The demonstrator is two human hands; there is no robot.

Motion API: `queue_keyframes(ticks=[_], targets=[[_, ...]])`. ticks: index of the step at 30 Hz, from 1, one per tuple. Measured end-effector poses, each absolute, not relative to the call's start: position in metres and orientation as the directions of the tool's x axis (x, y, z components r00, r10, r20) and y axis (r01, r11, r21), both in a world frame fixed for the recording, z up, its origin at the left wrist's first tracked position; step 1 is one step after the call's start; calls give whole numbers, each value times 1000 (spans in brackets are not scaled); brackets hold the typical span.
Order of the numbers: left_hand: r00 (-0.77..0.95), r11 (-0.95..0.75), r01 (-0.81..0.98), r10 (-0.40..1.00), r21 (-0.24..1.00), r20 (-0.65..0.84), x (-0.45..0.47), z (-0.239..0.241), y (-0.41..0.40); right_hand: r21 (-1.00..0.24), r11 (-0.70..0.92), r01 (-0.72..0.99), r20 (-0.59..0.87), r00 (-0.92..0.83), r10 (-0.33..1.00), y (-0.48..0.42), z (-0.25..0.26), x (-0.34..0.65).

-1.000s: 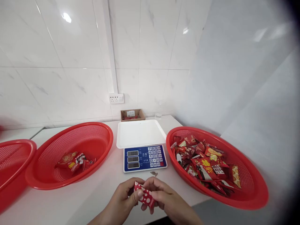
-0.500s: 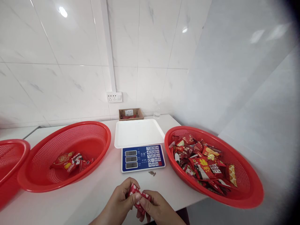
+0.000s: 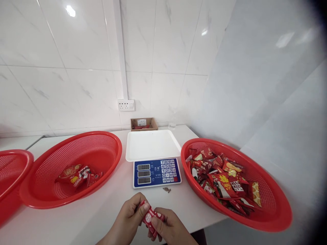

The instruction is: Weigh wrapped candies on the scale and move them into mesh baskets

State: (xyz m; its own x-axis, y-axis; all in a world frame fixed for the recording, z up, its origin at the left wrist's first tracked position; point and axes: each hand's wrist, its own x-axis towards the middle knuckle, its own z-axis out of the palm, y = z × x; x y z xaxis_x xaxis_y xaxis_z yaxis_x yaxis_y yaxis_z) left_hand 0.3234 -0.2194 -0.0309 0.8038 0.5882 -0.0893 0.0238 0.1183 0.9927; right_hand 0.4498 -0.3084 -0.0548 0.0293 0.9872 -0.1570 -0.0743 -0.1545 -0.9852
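Note:
Low in front of me, both hands hold small red candy packets (image 3: 148, 218) with white round marks, just over the table's near edge. My left hand (image 3: 130, 215) grips the left side with its thumb on top. On the other side my right hand (image 3: 166, 223) pinches the packets between thumb and fingers. How many packets there are I cannot tell. Beyond the hands stands a blue-and-white digital scale (image 3: 156, 173) with a bare white tray (image 3: 152, 145). A small brown scrap (image 3: 167, 189) lies between the scale and my hands.
At right, a red basket (image 3: 277, 211) holds many snack packets (image 3: 222, 185). The red basket (image 3: 107, 144) at left contains several packets (image 3: 80, 175). Another red basket (image 3: 19, 154) stands at far left. A cardboard box (image 3: 144, 124) and a clear bottle (image 3: 172, 123) are by the wall.
My left thumb has shifted up and the packets have turned in my hands, showing more of a white round mark. The view has shifted slightly.

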Motion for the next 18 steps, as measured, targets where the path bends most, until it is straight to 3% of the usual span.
queue_keyframes(ticks=[6, 12, 18], targets=[[796, 116, 51, 595, 992, -110, 322, -33, -217, -991, -120, -55, -124, 72, 990, -308, -46, 449], [866, 191, 13, 488, 982, -106, 327, -29, -218, -993, -28, -117, -53, 217, 975, -303, -47, 450], [848, 215, -42, 524, 976, -79, 328, -22, -220, -991, -102, -91, -123, 261, 958, -306, -46, 449]])
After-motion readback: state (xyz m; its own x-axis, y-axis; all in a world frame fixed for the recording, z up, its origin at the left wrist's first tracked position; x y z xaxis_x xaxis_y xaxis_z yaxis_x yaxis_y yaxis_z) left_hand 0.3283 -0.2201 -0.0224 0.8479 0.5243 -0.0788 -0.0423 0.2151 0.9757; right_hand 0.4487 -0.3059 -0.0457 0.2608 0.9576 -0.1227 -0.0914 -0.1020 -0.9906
